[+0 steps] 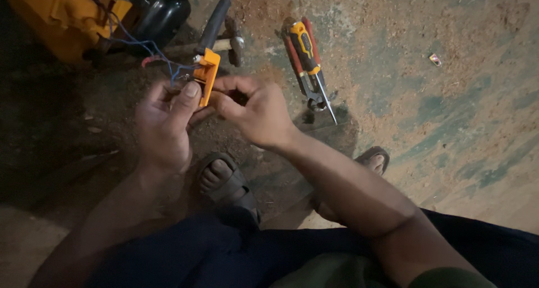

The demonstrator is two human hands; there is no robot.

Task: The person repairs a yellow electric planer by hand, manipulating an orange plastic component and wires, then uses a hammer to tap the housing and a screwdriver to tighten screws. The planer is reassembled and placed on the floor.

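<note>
My left hand (164,125) grips a small orange plastic part (206,76) with its thumb pressed on the lower end. Thin blue and red wires (147,48) run from the part up to a yellow machine (62,16) at the top left. My right hand (255,109) pinches the same orange part from the right side, fingers curled against it. Both hands are held above my sandalled foot (223,182).
Red-handled pliers (296,60) and an orange-and-black screwdriver (310,55) lie together on the dusty concrete floor to the right of my hands. A hammer (227,44) lies behind the orange part, beside a black round housing (163,13). My other foot (373,160) shows at centre right.
</note>
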